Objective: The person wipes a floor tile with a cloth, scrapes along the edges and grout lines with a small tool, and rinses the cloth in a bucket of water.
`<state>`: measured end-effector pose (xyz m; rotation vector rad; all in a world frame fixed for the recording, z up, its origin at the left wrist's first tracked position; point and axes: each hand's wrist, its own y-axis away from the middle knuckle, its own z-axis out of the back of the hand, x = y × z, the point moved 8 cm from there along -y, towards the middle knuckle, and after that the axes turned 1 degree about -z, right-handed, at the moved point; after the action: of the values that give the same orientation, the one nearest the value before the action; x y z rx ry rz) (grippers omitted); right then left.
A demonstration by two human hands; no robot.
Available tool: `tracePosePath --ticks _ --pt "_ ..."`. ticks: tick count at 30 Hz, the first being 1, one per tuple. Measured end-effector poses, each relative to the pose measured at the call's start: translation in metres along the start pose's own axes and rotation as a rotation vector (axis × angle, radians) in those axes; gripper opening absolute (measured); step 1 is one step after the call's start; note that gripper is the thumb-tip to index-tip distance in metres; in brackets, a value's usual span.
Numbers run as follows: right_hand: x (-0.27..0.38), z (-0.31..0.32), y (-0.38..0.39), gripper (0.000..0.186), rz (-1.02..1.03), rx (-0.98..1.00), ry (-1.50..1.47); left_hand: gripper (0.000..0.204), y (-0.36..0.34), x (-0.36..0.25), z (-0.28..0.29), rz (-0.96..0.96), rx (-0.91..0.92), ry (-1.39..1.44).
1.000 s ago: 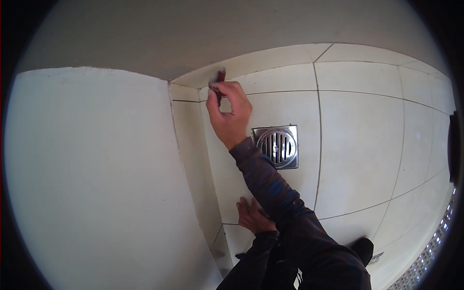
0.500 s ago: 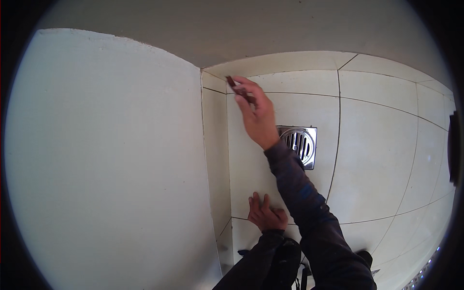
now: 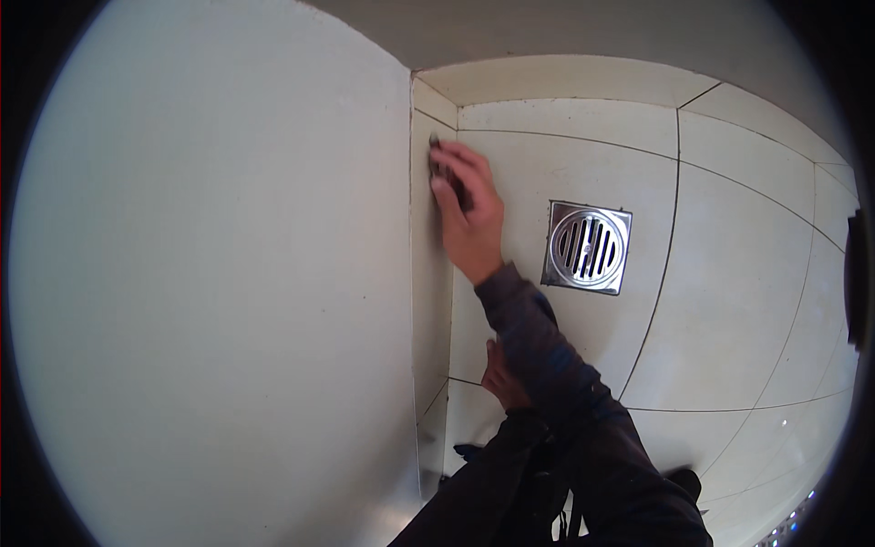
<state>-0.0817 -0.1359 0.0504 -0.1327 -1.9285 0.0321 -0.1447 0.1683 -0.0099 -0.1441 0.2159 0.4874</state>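
Observation:
My right hand [image 3: 474, 205] is closed round a slim dark brown tool [image 3: 460, 187] whose greyish tip points up past my fingers. Its exact kind is hard to make out. The tool lies against the cream tile skirting [image 3: 433, 264] at the foot of the left wall, a little short of the far corner. Lower down, my left hand [image 3: 506, 383] rests on the tiled floor [image 3: 519, 333] with fingers stretched out. The right forearm crosses over it and covers part of it. Nothing shows in the left hand.
To the right of my right hand, a square metal floor drain [image 3: 588, 248] is set in the tiles. A tall pale wall [image 3: 219, 273] stands close on the left, a grey wall [image 3: 547, 36] at the back. A dark object [image 3: 855, 278] sits at the far right edge.
My right hand has moved from above the floor to the left skirting with the tool. The view has shifted, and the right forearm now covers more of the left hand.

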Motion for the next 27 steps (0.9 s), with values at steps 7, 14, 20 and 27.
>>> tracePosePath --ticks 7,14,20,27 --pt "0.025 -0.011 0.12 0.026 -0.103 0.27 -0.13 0.066 0.002 0.019 -0.005 0.035 -0.019 -0.027" --pt "0.0 0.014 0.059 0.022 -0.163 0.053 -0.207 0.069 -0.014 0.007 -0.018 0.096 -0.007 0.164" --pt "0.014 -0.011 0.191 0.022 -0.407 0.273 -0.294 0.061 -0.023 0.012 0.018 0.071 -0.05 0.544" --pt "0.024 -0.002 0.214 0.022 -0.266 0.119 -0.246 0.062 -0.006 0.003 0.044 -0.284 -0.131 0.529"
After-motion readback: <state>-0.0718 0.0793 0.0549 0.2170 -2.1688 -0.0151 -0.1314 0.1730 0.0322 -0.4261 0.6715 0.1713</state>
